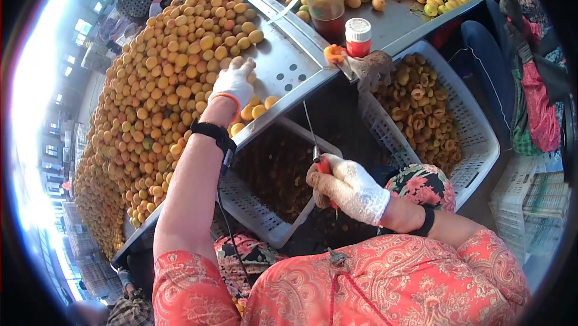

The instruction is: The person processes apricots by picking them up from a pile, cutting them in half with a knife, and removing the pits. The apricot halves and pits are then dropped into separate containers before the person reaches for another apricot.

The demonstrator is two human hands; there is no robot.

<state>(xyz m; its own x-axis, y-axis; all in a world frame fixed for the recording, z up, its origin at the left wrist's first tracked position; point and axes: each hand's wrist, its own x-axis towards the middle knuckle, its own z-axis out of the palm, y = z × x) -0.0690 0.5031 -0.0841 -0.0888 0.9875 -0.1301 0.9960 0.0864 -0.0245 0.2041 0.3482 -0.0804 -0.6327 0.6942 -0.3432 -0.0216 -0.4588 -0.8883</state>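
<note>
My left hand (233,85), in a white glove with an orange cuff, reaches over the near edge of a large heap of apricots (180,67) on the metal table. Its fingers are stretched out and touch the fruit at the heap's side. In front of my body, my right hand (349,186) wears a soiled white glove. It is closed around a red-handled tool (324,166) with a long thin metal shaft pointing up and away. Below and between my hands stands a grey plastic crate (271,229) with dark brown contents, probably pits.
At the right, a crate (481,163) holds halved apricots (421,109). A jar (325,12) with dark liquid, a red white-capped container (358,37) and a dirty glove (373,70) sit at the table corner. Other people are at the upper left, right and lower left.
</note>
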